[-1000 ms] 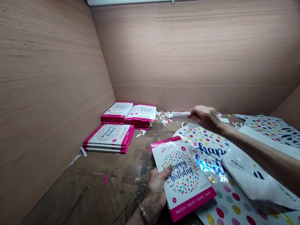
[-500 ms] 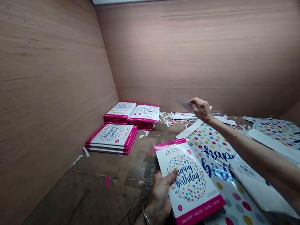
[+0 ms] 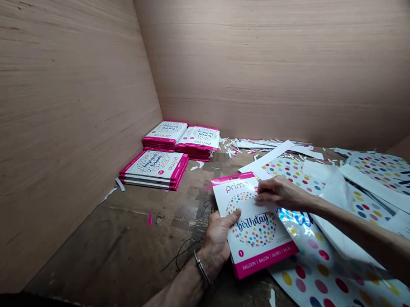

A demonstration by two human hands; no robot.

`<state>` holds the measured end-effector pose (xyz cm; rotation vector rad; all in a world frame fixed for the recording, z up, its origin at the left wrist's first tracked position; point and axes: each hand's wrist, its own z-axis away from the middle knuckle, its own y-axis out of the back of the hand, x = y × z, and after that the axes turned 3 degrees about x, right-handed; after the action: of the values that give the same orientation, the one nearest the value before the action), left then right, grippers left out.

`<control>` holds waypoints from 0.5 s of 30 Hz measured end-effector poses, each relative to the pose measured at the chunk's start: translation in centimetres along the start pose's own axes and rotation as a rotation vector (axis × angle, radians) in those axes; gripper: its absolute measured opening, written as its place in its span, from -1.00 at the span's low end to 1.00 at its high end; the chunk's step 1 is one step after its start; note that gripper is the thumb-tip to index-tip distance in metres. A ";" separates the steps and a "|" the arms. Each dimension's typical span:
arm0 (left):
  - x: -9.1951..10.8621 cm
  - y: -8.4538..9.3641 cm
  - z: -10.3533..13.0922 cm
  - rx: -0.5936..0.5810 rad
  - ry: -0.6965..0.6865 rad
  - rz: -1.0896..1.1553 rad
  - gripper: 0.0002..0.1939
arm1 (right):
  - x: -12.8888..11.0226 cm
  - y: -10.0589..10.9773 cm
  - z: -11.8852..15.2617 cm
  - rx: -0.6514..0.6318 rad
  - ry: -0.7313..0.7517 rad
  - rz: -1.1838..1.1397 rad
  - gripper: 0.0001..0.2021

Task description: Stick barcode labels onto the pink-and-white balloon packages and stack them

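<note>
Sitting left on the counter [image 3: 121,247]: packet stacks [image 3: 154,167], "prima" and "happy birthday" readable, finer print isn't. Left hand [image 3: 216,236] grips the held packet [image 3: 256,237], centre: "prima", "birthday", "BALLOON | BALLON | GLOBO" legible, last word unclear. Right hand [image 3: 278,193] pinches a white piece [image 3: 252,209] masking "happy". Dotted foil [image 3: 319,275]: lettering mostly covered. Far-right foil [image 3: 392,168]: cut off by frame.

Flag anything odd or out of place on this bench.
Mostly litter: white paper scraps strewn near the back wall, a stray pink scrap, and loose dark string tangled beside the left hand. Untidy next to the three orderly stacks of Prima balloon packs. No obvious damage.
</note>
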<state>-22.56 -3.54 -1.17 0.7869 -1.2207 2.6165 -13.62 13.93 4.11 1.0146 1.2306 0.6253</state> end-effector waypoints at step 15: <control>1.9 -0.7 2.4 0.065 -0.060 -0.053 -0.50 | -0.2 0.3 1.4 0.338 0.037 -0.078 -0.71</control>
<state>-23.01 -5.03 1.56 0.9021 -1.1179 2.6201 -12.32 13.51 4.53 1.2313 1.4328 0.3826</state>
